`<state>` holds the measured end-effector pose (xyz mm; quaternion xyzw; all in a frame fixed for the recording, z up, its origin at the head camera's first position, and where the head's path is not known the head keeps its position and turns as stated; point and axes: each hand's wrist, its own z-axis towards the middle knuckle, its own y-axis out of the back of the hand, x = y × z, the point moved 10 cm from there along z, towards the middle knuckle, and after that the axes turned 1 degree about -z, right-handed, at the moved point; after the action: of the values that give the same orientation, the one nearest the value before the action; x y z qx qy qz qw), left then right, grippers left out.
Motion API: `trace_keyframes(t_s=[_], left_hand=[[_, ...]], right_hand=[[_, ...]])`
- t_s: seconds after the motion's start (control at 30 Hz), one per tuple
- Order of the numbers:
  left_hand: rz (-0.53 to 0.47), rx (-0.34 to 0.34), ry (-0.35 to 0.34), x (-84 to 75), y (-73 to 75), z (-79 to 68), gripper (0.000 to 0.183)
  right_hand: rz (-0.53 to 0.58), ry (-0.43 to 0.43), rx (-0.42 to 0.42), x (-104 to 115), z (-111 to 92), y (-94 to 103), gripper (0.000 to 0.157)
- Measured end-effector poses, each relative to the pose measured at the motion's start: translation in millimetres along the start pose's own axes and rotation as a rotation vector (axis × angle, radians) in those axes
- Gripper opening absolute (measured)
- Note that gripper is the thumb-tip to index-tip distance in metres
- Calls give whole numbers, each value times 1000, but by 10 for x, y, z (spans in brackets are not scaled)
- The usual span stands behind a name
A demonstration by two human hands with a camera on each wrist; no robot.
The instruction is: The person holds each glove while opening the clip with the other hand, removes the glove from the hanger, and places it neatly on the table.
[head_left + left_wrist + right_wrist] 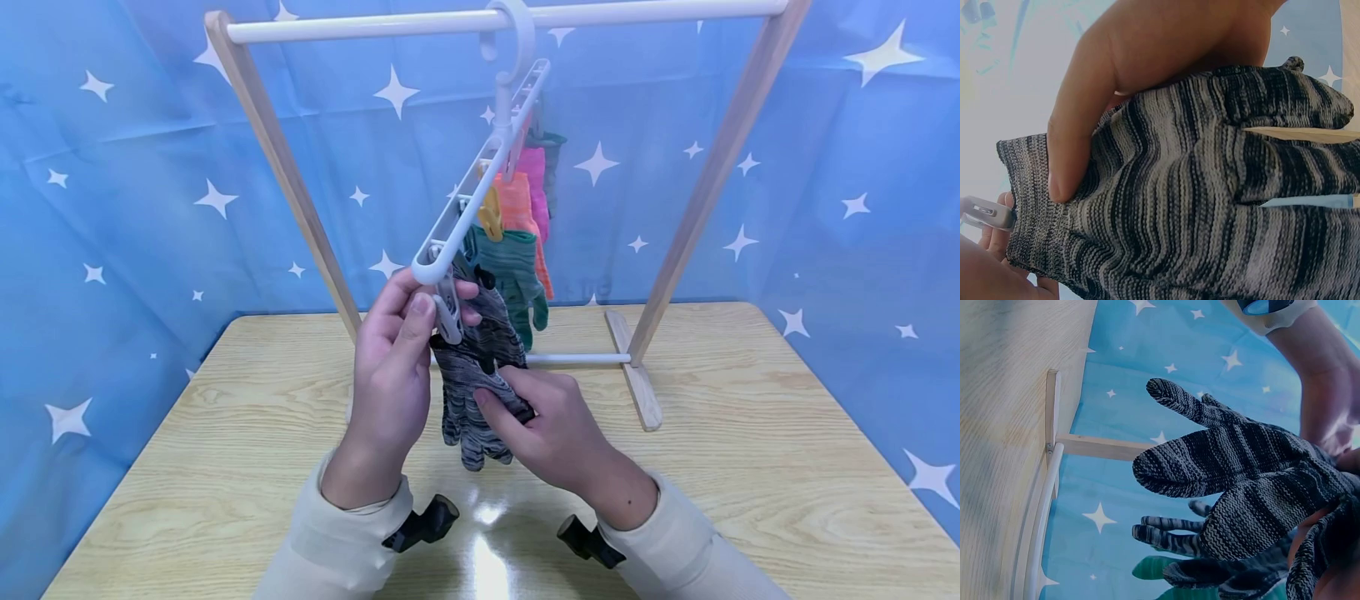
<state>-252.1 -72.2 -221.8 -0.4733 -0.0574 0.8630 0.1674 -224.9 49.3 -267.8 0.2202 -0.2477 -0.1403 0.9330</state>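
Observation:
My left hand (393,367) grips a grey clothespin (448,315) that hangs from the near end of a white clip hanger (480,183). With thumb and fingers, my right hand (555,425) pinches a black-and-grey striped knit glove (472,392). The glove's cuff is up at the clothespin's tip and its fingers point down. In the left wrist view, the clothespin (988,212) meets the edge of the ribbed cuff (1029,194). Behind it, more striped glove fingers (1166,534) show in the right wrist view.
Farther along the hanger hang a green glove (517,267), an orange one (517,200) and a pink one (534,175), with a yellow clothespin (491,215) among them. The hanger hooks over the white bar (360,27) of a wooden-legged rack (705,192) on the table (750,467).

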Motion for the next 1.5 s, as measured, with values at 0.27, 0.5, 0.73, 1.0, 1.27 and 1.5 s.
trace_keyframes(t_s=[0.27,0.5,0.73,1.0,1.27,1.5], left_hand=[[-1,1,-15,-11,-11,8,31],[-25,-5,-21,-14,-1,5,31],[-39,-4,-32,-26,-1,2,30],[-51,-10,-35,-26,4,4,29],[-53,-26,-25,-14,14,6,28],[-57,-24,-43,-24,14,9,27]], right_hand=[[18,2,-1,1,-1,6,24],[7,8,1,2,1,1,21],[10,3,4,1,-2,-1,18],[6,2,4,-5,-3,-1,15],[-7,1,3,-8,-2,-1,19],[-13,7,1,0,-2,1,14]])
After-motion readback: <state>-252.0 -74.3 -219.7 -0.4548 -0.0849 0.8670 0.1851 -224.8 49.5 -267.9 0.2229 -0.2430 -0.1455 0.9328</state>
